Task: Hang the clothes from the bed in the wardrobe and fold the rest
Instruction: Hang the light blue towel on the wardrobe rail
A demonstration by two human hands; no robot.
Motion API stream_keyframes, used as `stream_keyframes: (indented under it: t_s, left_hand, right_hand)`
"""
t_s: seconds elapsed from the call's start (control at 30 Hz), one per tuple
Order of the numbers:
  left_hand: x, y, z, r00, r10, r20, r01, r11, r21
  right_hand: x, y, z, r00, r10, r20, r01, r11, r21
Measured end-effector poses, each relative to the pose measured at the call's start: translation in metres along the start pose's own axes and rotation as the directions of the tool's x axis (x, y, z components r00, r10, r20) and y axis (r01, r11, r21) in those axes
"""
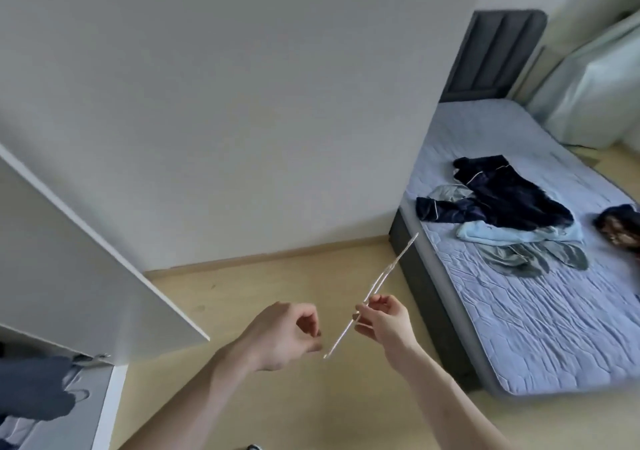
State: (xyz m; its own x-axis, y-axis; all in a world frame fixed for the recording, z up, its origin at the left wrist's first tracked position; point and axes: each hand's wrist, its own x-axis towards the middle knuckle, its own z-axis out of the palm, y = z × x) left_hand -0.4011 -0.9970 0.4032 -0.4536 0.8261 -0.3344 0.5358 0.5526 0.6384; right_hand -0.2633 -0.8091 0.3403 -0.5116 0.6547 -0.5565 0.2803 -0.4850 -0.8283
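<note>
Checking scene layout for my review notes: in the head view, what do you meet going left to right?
Open wardrobe door → left hand → white hanger → right hand → pile of clothes on the bed → dark patterned garment.

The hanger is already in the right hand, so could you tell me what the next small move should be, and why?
Probably step to the bed and pick up the dark navy garment. The right hand pinches the white hanger, which is bare; the left hand holds nothing, and the clothes lie out of reach.
</note>
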Motion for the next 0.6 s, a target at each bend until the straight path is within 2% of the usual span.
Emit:
stream_keyframes:
  t_s: [0.17, 0.3, 0.5, 0.6]
  left_hand:
    - [0.062, 0.089, 0.054, 0.999, 0.053, 0.004, -0.053, 0.998, 0.019]
    - [0.095, 0.129, 0.082, 0.997, 0.078, 0.014, -0.079, 0.996, 0.051]
    - [0.152, 0.192, 0.11, 0.988, 0.124, 0.091, -0.134, 0.984, 0.121]
    - [0.195, 0.22, 0.113, 0.981, 0.153, 0.121, -0.173, 0.969, 0.177]
  right_hand:
    - [0.021, -0.019, -0.153, 0.991, -0.058, -0.118, 0.053, 0.998, -0.039]
    - [0.025, -0.032, -0.234, 0.964, -0.117, -0.237, 0.081, 0.984, -0.156]
    - [0.032, -0.065, -0.34, 0.928, -0.195, -0.318, 0.079, 0.936, -0.344]
    - [0.036, -0.075, -0.375, 0.907, -0.224, -0.357, 0.1, 0.937, -0.335]
